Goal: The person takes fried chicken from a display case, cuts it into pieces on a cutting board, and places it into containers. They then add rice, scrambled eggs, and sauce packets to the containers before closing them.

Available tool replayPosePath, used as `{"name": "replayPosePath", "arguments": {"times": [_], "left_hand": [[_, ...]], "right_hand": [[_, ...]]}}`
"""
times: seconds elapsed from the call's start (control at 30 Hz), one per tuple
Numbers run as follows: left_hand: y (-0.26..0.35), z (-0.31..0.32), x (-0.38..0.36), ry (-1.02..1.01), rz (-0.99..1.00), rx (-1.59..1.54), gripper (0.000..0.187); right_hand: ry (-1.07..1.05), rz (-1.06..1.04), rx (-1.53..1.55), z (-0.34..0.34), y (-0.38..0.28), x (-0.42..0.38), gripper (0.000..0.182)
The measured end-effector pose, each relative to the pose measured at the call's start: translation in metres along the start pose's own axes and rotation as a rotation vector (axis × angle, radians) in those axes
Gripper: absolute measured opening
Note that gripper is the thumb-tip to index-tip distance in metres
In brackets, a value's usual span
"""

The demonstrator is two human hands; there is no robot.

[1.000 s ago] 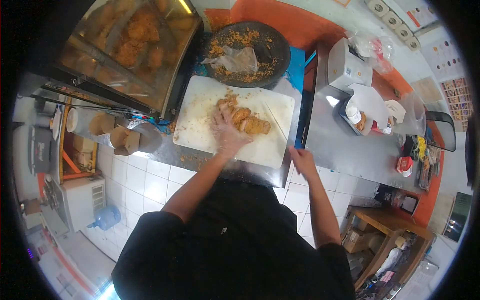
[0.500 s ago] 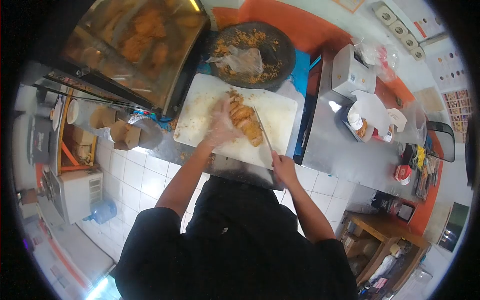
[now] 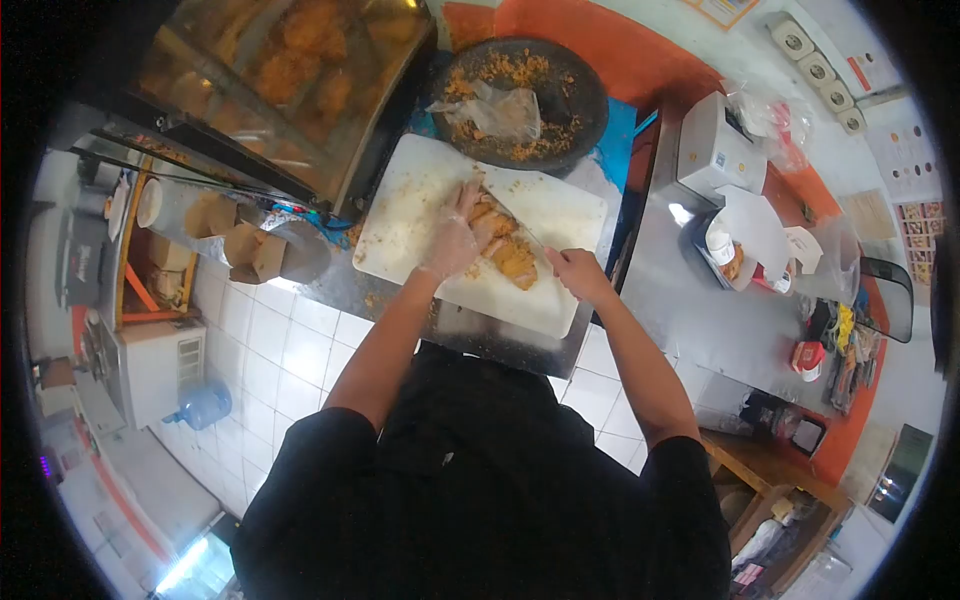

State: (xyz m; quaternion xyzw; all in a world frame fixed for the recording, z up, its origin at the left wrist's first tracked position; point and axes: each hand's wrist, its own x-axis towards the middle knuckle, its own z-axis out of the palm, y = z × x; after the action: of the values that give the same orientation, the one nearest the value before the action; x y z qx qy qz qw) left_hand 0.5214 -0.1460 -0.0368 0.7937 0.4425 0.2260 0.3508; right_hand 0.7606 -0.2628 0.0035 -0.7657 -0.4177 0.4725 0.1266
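On the white cutting board (image 3: 400,190) lies a piece of breaded fried chicken (image 3: 512,258), cut into slices. My left hand (image 3: 458,240), in a clear plastic glove, presses against the left side of the chicken with its fingers together and holds it steady. My right hand (image 3: 580,274) is closed around the handle of a knife (image 3: 526,228). The blade runs up and left along the chicken's upper right side; part of it is hard to make out. Crumbs are scattered near the board's upper and left edges.
Behind the board sits a dark stone mortar (image 3: 590,110) with crumbs and a plastic bag (image 3: 505,110). A glass display case (image 3: 290,90) with fried food stands at left, near an open cardboard box (image 3: 255,252). Rightward are a white machine (image 3: 715,150) and a paper food box (image 3: 750,225).
My right hand has moved up toward the chicken, and the knife now slants further left across its upper side. My left fingers have come together on the chicken. The view has shifted slightly.
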Motion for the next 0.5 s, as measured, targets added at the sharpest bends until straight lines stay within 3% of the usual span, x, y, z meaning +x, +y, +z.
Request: {"name": "replayPosePath", "arguments": {"times": [0.07, 0.17, 0.27, 0.37, 0.5], "left_hand": [[0.034, -0.022, -0.006, -0.041, -0.030, -0.058, 0.095], [0.014, -0.013, -0.008, 0.001, 0.039, -0.056, 0.121], [0.024, -0.019, -0.007, -0.145, 0.064, 0.120, 0.134], [-0.004, 0.000, -0.009, -0.114, 0.166, 0.188, 0.143], [0.000, 0.000, -0.006, -0.122, 0.106, 0.180, 0.138]], "right_hand": [[0.043, -0.025, 0.002, 0.001, 0.010, -0.009, 0.065], [0.130, 0.002, 0.055, 0.009, 0.035, -0.023, 0.065], [0.133, -0.016, 0.089, 0.039, 0.050, -0.033, 0.065], [0.121, -0.035, 0.268, 0.065, 0.058, -0.025, 0.061], [0.194, -0.116, 0.169, 0.045, 0.050, -0.031, 0.060]]}}
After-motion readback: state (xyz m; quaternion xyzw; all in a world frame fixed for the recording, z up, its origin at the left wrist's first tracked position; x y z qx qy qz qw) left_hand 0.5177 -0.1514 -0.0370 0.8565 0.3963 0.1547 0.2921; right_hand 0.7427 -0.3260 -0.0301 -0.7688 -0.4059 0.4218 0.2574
